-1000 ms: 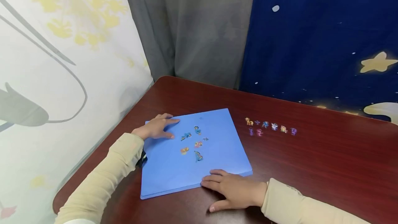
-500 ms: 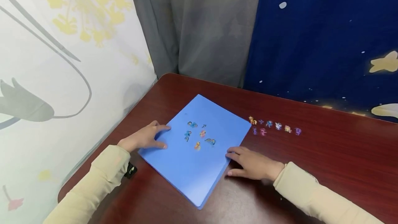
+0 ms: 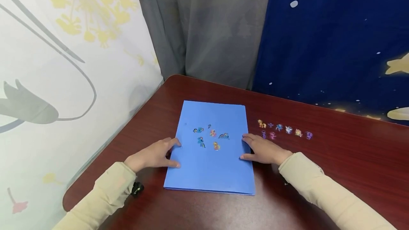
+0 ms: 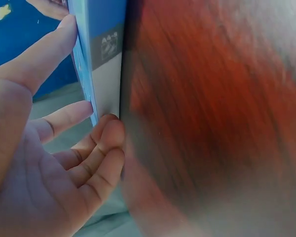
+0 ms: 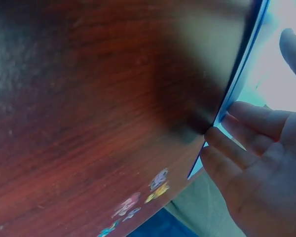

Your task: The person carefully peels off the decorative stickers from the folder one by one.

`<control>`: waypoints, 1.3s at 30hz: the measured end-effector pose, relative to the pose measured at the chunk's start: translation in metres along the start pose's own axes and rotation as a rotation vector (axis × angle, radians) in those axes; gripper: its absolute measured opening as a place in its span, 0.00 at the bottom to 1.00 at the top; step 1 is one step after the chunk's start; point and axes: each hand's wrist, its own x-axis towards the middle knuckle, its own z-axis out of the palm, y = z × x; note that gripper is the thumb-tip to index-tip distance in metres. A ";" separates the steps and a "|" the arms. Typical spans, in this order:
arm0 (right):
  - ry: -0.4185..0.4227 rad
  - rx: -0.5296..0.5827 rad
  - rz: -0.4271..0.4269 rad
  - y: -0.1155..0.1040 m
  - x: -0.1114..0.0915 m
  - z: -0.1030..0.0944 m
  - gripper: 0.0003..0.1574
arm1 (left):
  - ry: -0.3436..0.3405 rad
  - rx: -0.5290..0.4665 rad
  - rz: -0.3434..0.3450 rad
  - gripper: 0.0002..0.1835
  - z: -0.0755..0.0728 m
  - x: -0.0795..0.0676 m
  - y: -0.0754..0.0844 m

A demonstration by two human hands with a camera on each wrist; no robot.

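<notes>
A blue folder (image 3: pixel 209 175) lies upright on the table in the head view, bearing several small pony stickers (image 3: pixel 216 146) on its cover. At its left side my left hand (image 3: pixel 156 153) rests thumb and forefinger on the cover's edge. The left wrist view shows the other fingertips of the left hand (image 4: pixel 59 153) bent lightly against the folder's spine (image 4: pixel 107 86), which has a grey-and-white label. On the opposite side, my right hand (image 3: pixel 265 149) touches the folder's right edge. In the right wrist view the fingertips of the right hand (image 5: pixel 266 163) meet that edge.
Several pony stickers (image 3: pixel 289 129) lie in two rows on the dark red table (image 3: pixel 338 159), right of the folder. A patterned white cloth (image 3: pixel 105 45) hangs along the left, with grey curtain (image 3: pixel 220 34) and dark blue curtain (image 3: pixel 329 42) behind the table.
The folder has turned counter-clockwise on the table, from lying askew to standing nearly straight. Both hands moved along with it; the right hand shifted up from the near edge to the right side.
</notes>
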 end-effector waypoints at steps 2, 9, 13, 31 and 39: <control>-0.005 0.002 0.008 0.001 0.000 -0.001 0.45 | 0.004 0.002 0.013 0.30 0.000 0.002 0.002; 0.005 0.009 0.013 -0.001 0.000 0.000 0.44 | 0.166 0.142 0.016 0.35 -0.006 0.021 -0.001; 0.007 0.024 0.019 -0.002 0.000 0.004 0.44 | 0.196 0.151 0.053 0.43 -0.005 0.034 -0.004; 0.073 0.119 -0.016 0.002 0.023 -0.005 0.38 | 0.082 0.160 0.090 0.54 0.006 0.048 -0.003; 0.180 0.226 -0.054 -0.001 0.060 -0.005 0.15 | 0.079 0.126 0.123 0.54 0.008 0.049 -0.003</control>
